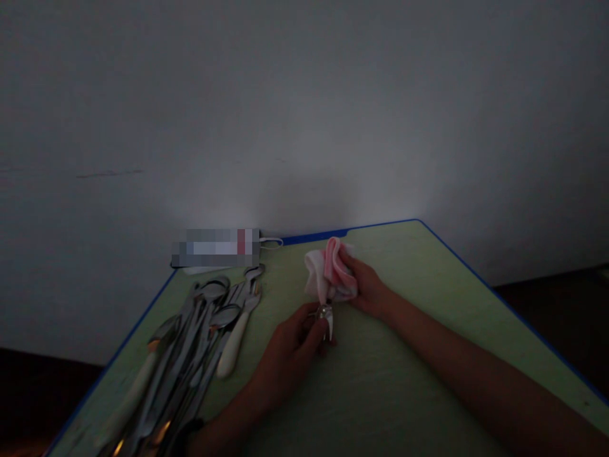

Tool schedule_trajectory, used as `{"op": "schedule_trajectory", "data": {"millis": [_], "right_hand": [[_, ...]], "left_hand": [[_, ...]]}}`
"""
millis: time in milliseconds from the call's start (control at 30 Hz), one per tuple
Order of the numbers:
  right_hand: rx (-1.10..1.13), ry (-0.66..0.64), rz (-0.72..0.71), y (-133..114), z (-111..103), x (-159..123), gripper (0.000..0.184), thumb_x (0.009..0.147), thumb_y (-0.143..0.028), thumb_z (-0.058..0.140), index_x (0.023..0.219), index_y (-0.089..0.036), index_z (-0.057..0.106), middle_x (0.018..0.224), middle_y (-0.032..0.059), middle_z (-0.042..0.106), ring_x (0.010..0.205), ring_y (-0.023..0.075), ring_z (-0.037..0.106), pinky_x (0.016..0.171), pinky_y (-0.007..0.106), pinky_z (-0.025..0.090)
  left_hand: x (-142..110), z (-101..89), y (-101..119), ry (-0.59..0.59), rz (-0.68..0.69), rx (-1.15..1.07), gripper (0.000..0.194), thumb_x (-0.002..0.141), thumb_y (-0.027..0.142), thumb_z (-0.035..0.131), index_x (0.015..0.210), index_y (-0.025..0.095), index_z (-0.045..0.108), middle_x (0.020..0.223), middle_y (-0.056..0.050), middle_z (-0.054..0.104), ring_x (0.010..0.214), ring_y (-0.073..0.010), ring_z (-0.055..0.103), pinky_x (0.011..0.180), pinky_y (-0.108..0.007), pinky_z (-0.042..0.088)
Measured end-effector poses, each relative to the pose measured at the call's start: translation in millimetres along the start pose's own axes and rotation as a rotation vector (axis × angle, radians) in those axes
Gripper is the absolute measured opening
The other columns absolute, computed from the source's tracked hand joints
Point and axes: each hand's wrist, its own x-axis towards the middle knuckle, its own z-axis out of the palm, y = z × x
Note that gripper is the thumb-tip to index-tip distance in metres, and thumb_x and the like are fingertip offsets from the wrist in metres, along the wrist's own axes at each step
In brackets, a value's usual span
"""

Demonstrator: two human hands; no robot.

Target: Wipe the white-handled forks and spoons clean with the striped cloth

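Observation:
My left hand is closed on the head of a metal fork, its tines pointing toward me. The fork's far end runs into a folded pink and white cloth, which hides its handle. My right hand grips that cloth from the right, its fingers partly covered by the folds. Both hands are over the middle of the table. Left of my left hand lies a pile of metal spoons and forks, several with pale handles, including a white-handled fork at the pile's right side.
The light green table has a blue edge and stands against a grey wall. At the back left is a blurred-out box-like object with a white loop at its right end. The room is dim.

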Motion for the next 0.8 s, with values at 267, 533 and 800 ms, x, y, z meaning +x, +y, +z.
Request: {"op": "schedule_trajectory", "data": {"millis": [267, 533, 800], "right_hand": [[0.088, 0.067, -0.058, -1.7, 2.1, 1.2, 0.038, 0.069, -0.050, 0.062, 0.085, -0.016, 0.061, 0.071, 0.0006, 0.064, 0.063, 0.0123, 0.057, 0.064, 0.026, 0.045], [-0.029, 0.010, -0.116, -2.3, -1.9, 0.3, 0.032, 0.067, -0.046, 0.065, 0.075, -0.016, 0.059, 0.069, -0.0006, 0.061, 0.061, 0.0105, 0.054, 0.060, 0.024, 0.043], [-0.352, -0.153, -0.058, -3.8, 1.2, -9.1, 0.039, 0.058, -0.029, 0.075, 0.090, -0.014, 0.059, 0.075, 0.0018, 0.064, 0.064, 0.0122, 0.058, 0.061, 0.025, 0.045]], "left_hand": [[-1.2, -0.9, -0.9, -0.067, 0.032, 0.036, 0.038, 0.087, 0.034, 0.044, 0.121, 0.017, 0.047, 0.073, 0.000, 0.067, 0.060, -0.0130, 0.056, 0.059, -0.022, 0.043], [-1.0, 1.2, -1.9, -0.045, 0.021, 0.160, 0.035, 0.088, 0.038, 0.041, 0.073, 0.016, 0.064, 0.063, -0.001, 0.069, 0.058, -0.0134, 0.060, 0.059, -0.021, 0.043], [0.3, 0.7, -2.7, 0.050, -0.013, 0.025, 0.032, 0.089, 0.039, 0.039, 0.081, 0.016, 0.059, 0.066, -0.002, 0.068, 0.053, -0.0130, 0.057, 0.054, -0.022, 0.044]]}}
